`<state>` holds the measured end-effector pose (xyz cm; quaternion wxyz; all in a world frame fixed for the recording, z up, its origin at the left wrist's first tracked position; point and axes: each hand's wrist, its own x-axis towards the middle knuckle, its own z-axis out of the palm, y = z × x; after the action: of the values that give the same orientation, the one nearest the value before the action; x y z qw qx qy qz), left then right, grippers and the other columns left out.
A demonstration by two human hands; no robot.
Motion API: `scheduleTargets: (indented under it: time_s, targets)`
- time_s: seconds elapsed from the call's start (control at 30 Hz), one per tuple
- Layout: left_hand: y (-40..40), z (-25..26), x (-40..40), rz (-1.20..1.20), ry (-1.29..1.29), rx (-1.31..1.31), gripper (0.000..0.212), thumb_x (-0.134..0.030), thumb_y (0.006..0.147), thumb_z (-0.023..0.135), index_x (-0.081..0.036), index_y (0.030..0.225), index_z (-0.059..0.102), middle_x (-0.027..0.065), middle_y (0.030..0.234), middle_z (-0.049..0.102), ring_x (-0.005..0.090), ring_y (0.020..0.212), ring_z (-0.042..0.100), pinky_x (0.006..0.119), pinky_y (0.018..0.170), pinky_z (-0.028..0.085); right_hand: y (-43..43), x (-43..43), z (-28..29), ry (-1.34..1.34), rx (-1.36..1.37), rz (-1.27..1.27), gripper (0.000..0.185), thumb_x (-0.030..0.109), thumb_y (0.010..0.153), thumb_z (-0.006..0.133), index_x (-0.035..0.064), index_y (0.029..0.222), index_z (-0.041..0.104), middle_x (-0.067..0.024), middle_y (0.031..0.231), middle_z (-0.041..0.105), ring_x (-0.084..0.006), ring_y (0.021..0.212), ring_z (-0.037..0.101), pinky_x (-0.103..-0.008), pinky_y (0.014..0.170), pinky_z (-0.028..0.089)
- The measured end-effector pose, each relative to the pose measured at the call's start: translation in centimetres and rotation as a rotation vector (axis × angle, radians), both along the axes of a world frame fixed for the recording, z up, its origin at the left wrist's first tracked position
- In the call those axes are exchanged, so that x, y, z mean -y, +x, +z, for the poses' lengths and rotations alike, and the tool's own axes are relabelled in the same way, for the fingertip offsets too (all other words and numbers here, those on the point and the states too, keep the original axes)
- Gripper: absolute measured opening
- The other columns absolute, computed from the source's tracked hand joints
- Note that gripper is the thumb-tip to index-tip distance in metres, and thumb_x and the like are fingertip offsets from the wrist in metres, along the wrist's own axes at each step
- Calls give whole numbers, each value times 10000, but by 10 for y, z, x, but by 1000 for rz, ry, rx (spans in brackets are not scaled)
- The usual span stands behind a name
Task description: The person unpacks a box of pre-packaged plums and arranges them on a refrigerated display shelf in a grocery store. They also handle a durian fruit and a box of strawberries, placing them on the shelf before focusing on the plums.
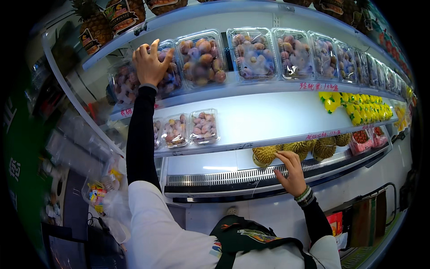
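My left hand [152, 64] reaches up to the upper shelf, fingers spread over a clear plastic box of plums [169, 75] near the shelf's left end; whether it grips the box cannot be told. Directly right of it stands another clear box of plums [201, 60], followed by a narrow gap and a long row of similar boxes [256, 55]. My right hand [291, 173] hangs in front of the lower display, fingers apart and holding nothing, near a spiky durian [263, 155].
The middle shelf [235, 146] carries smaller plum boxes [204, 126] at left and yellow-wrapped fruit [368, 109] at right. Pineapples [95, 30] stand on top. A slotted metal grille [221, 177] edges the lower deck, with packed red fruit [361, 139] beyond the durians. Plastic bags [116, 205] lie at left.
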<state>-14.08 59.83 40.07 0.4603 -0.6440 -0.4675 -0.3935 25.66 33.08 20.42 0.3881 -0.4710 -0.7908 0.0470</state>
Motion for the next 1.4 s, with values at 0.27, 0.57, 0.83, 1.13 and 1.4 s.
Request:
scheduleTargets:
  time_s: [0.27, 0.57, 0.83, 1.13, 1.4]
  targets:
    - [18, -2, 4, -172, -8, -17, 650, -591, 868, 427, -181, 1371, 392, 136, 1288, 401, 301, 1287, 308, 570, 1084, 117, -69, -139, 83, 432, 267, -227, 738, 413, 789, 663, 183, 1407, 332, -113, 1484, 228, -289, 1382, 179, -486, 1123, 118]
    - [90, 3, 0, -305, -76, -247, 707, -580, 848, 486, -110, 1368, 398, 125, 1308, 450, 301, 1244, 376, 500, 1053, 235, -70, -205, 79, 549, 304, -387, 818, 474, 788, 633, 70, 1407, 282, -111, 1491, 232, -255, 1395, 176, -459, 1130, 82]
    - [106, 29, -24, -328, -280, -215, 692, -643, 825, 478, -49, 1165, 578, 107, 936, 610, 240, 864, 584, 361, 721, 403, -44, -214, 74, 621, 400, -253, 755, 456, 806, 628, 155, 1417, 304, -63, 1481, 268, -225, 1391, 194, -421, 1138, 128]
    - [118, 24, -17, -344, -111, -156, 541, -510, 858, 528, -56, 1144, 600, 110, 938, 597, 254, 894, 571, 387, 852, 383, -68, -208, 76, 615, 471, -347, 698, 514, 852, 534, 176, 1420, 311, -39, 1493, 256, -245, 1387, 196, -459, 1129, 127]
    - [167, 7, 17, -335, -78, -209, 572, -488, 889, 495, -120, 1325, 451, 149, 1276, 468, 307, 1250, 376, 502, 1073, 211, -53, -192, 76, 509, 389, -209, 712, 549, 875, 474, 151, 1432, 279, -39, 1508, 217, -201, 1399, 165, -437, 1142, 96]
